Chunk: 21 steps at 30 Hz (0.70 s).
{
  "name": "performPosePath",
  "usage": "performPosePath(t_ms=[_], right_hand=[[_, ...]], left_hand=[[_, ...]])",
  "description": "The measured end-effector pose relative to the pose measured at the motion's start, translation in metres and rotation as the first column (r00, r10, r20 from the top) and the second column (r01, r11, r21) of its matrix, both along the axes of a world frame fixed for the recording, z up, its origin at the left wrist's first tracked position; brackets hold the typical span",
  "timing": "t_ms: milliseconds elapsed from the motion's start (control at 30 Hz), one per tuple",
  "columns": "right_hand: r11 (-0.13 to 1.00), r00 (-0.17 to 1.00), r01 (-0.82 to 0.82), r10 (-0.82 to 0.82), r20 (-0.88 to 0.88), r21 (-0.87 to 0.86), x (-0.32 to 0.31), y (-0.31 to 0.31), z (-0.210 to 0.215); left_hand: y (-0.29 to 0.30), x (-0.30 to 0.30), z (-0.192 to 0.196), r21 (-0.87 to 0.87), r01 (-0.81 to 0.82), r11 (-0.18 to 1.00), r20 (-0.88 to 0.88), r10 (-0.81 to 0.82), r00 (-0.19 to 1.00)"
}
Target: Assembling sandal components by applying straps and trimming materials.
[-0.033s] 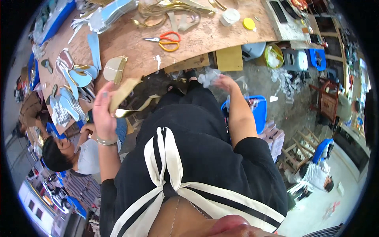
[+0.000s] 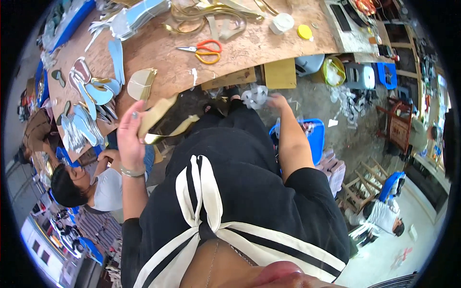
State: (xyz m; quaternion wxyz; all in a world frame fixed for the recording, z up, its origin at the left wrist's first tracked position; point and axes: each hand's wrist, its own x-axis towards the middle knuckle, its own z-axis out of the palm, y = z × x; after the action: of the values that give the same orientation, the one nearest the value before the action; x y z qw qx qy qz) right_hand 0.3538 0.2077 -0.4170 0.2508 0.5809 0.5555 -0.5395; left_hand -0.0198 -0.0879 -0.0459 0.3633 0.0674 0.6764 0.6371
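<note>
My left hand (image 2: 130, 139) is raised left of my lap, below the table's near edge. Its fingers close on a gold strip (image 2: 157, 113), which bends and trails toward my lap with a shiny curled part. On the right, my right hand (image 2: 278, 102) is stretched out over the floor, its fingers drawn together and slightly blurred. A crumpled, translucent whitish strip (image 2: 255, 97) hangs at its fingertips. Near my left hand, a rounded stack of beige and gold pieces (image 2: 141, 84) rests at the table edge. Scissors (image 2: 201, 51) with red and orange handles lie farther back.
The wooden table (image 2: 163, 57) carries light-blue insole-shaped pieces (image 2: 98, 93), gold strips (image 2: 192, 14), a white tub (image 2: 281, 23) and a yellow lid (image 2: 304, 31). A blue bin (image 2: 315, 141) stands beside my right forearm. Scraps (image 2: 346, 103) litter the floor. Another person (image 2: 108, 189) sits at left.
The translucent strip has changed shape and looks more curled at my right fingertips. My right hand has shifted slightly toward me. The gold strip in my left hand has swung a little.
</note>
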Motion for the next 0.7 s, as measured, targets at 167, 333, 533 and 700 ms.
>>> performPosePath(t_ms=[167, 333, 533, 700], right_hand=[[0.859, 0.967, -0.218, 0.126, 0.222, 0.463, 0.084, 0.055, 0.017], [0.749, 0.939, -0.285, 0.092, 0.332, 0.598, 0.005, 0.098, 0.111], [0.856, 0.407, -0.330, 0.510, -0.758, 0.398, -0.221, -0.022, 0.272], [0.524, 0.208, -0.415, 0.850, -0.484, 0.744, -0.270, -0.074, 0.345]], left_hand=[[0.008, 0.008, -0.012, 0.022, 0.116, 0.993, 0.193, -0.118, 0.974], [0.013, 0.021, -0.009, -0.053, 0.212, 0.976, 0.153, -0.202, 0.967], [0.030, 0.023, -0.008, -0.070, 0.345, 0.936, -0.029, -0.347, 0.937], [0.027, 0.014, 0.001, 0.055, 0.380, 0.923, -0.109, -0.373, 0.922]])
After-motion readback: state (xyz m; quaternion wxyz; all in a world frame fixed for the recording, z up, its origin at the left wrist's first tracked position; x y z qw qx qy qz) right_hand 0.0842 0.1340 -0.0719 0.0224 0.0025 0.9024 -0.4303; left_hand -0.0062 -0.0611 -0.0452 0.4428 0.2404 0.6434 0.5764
